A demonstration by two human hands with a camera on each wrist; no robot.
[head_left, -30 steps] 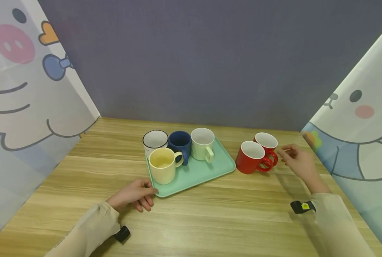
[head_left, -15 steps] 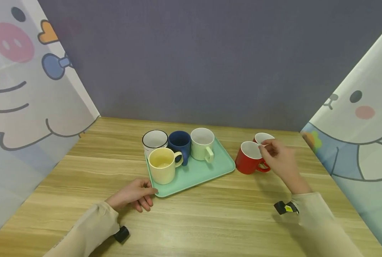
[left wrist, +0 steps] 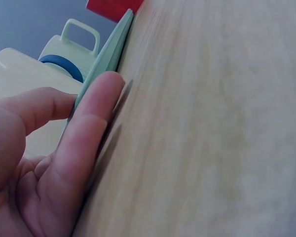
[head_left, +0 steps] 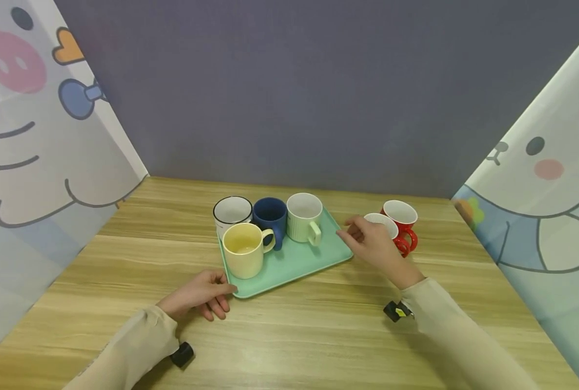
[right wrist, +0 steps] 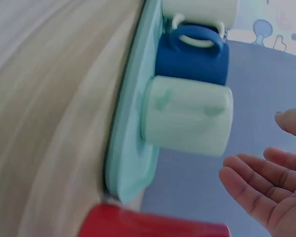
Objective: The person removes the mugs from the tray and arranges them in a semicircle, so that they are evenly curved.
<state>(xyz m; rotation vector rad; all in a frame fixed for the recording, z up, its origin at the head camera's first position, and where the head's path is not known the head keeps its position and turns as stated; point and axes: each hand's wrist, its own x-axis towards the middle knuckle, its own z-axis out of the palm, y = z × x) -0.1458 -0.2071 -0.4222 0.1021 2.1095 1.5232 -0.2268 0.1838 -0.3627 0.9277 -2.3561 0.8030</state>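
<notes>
A mint-green tray [head_left: 294, 269] lies at an angle on the table, bearing several mugs. My left hand [head_left: 200, 295] pinches its near left corner, thumb [left wrist: 47, 106] on the rim and fingers [left wrist: 86, 133] along the underside. Near that hand stands a pale yellow mug [head_left: 240, 264]. Behind it are a white mug with a black rim [head_left: 233, 211], a blue mug [head_left: 270, 212] and a ribbed pale green mug [head_left: 299, 227]. Over the tray's right end hovers my right hand [head_left: 372, 244], holding nothing, its fingers loosely bent. It partly hides the nearer red mug [head_left: 381, 221].
Another red mug [head_left: 399, 212] stands just behind the first, right of the tray, with its handle pointing right. The wooden table [head_left: 289, 341] ends at a grey panel [head_left: 289, 97]. Cartoon-printed sheets [head_left: 533, 216] flank it at both sides.
My right hand has swept left from beside the red mugs' handles, past the mugs, to the tray's right end. My left hand has kept its grip on the tray corner.
</notes>
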